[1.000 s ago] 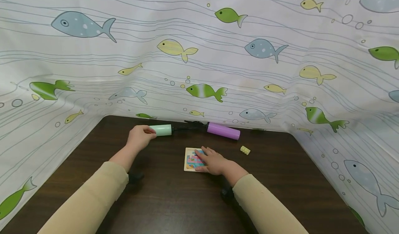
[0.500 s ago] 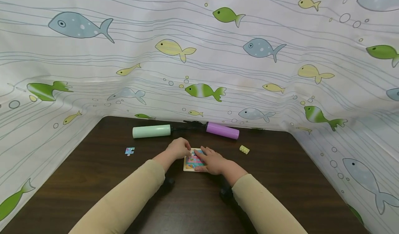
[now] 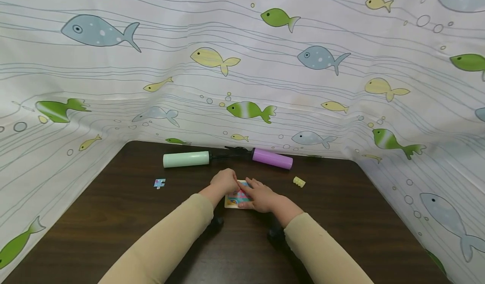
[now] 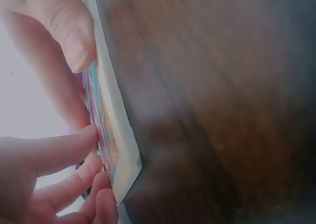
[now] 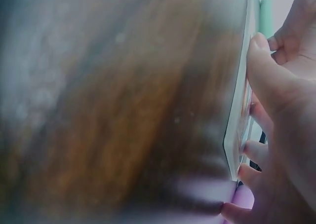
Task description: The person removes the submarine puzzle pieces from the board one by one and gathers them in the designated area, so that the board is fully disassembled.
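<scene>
A small square jigsaw puzzle (image 3: 235, 200) in a pale wooden tray lies on the dark table, showing pink, blue and yellow artwork. My right hand (image 3: 261, 196) rests on its right side with fingers spread; its thumb (image 5: 266, 68) touches the tray's near part. From the left, my left hand (image 3: 225, 182) reaches to the puzzle's upper left with bent fingers. Their fingertips (image 4: 89, 135) touch the puzzle surface in the left wrist view. Whether they pinch a piece is hidden. One loose blue puzzle piece (image 3: 159, 183) lies on the table to the left.
Behind the puzzle lie a mint green cylinder (image 3: 186, 159) and a purple cylinder (image 3: 272, 158), with black parts between them. A small bumpy yellow piece (image 3: 299, 181) is to the right. A fish-printed white curtain (image 3: 242, 65) encloses the table's back and sides.
My left hand has moved right from beside the mint cylinder to the puzzle, uncovering the loose blue piece. My right hand has stayed on the puzzle.
</scene>
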